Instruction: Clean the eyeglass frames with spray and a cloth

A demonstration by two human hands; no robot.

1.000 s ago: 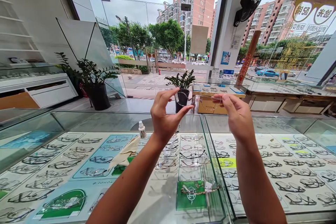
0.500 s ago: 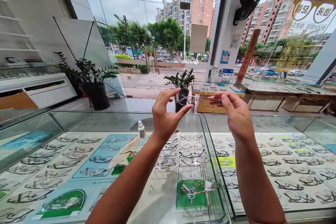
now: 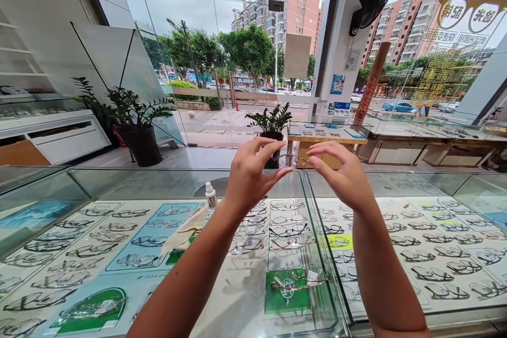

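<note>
A thin-rimmed pair of eyeglasses (image 3: 282, 157) is held up above the glass counter, turned partly edge-on. My left hand (image 3: 251, 171) grips one side of it between thumb and fingers. My right hand (image 3: 344, 173) has its thumb and fingers closed at the other side, by the thin metal part; the exact contact is too small to make out. Below, a pair of glasses with a white tag (image 3: 301, 282) lies over a green card (image 3: 277, 303). A small white bottle (image 3: 211, 195) stands beyond my left forearm, near a beige cloth (image 3: 184, 232).
Glass display cases hold rows of eyeglass frames (image 3: 447, 291) on both sides of a glass seam (image 3: 325, 253). Potted plants (image 3: 144, 142) stand on the floor beyond, before a glass front. A wall fan (image 3: 372, 2) hangs on a pillar, with more counters (image 3: 400, 150) at right.
The eyeglasses have turned from lenses spread across the view to nearly edge-on. My right hand has moved left, closer to my left hand. The view has shifted slightly.
</note>
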